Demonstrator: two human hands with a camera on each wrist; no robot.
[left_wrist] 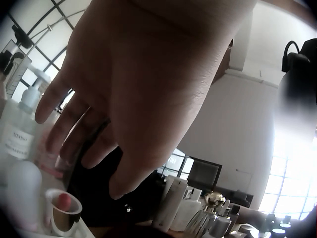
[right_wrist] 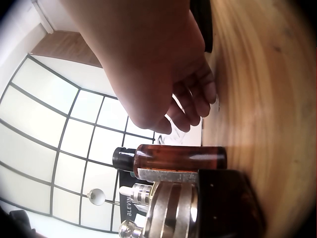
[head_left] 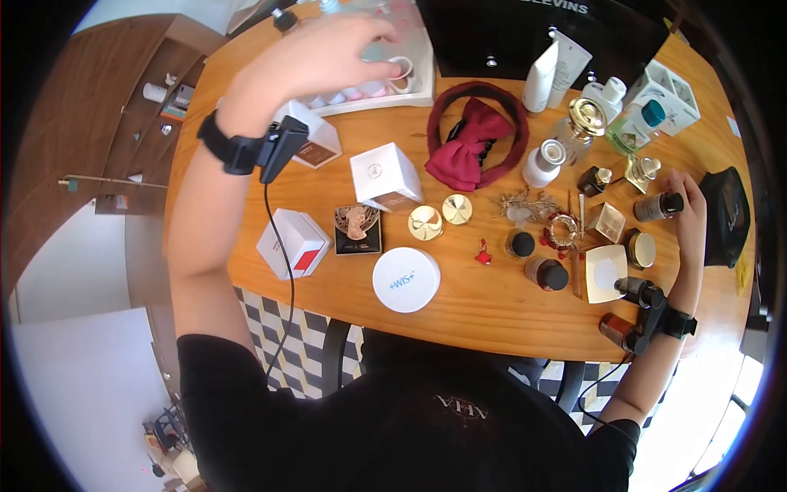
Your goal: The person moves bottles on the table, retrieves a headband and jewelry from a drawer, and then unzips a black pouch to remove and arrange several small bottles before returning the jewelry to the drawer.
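My left hand [head_left: 324, 61] reaches over the white tray [head_left: 422, 90] at the far left of the table, its fingers loosely bent with nothing between them. Below the fingertips in the left wrist view stands a small white round holder [left_wrist: 64, 210] with a pink tip inside; a pump bottle [left_wrist: 20, 131] is further left. At the right side of the table, my right hand [head_left: 691, 217] rests by an amber bottle with a black cap [head_left: 656, 207]. The right wrist view shows the relaxed fingers [right_wrist: 190, 99] a little apart from that amber bottle [right_wrist: 178, 158].
A burgundy bow headband [head_left: 471, 148], white boxes [head_left: 385, 176] and a round white tin [head_left: 406, 280] lie mid-table. Several perfume bottles and tubes [head_left: 541, 78] crowd the back right, before a black case [head_left: 541, 41]. A black pouch [head_left: 727, 217] is at the right edge.
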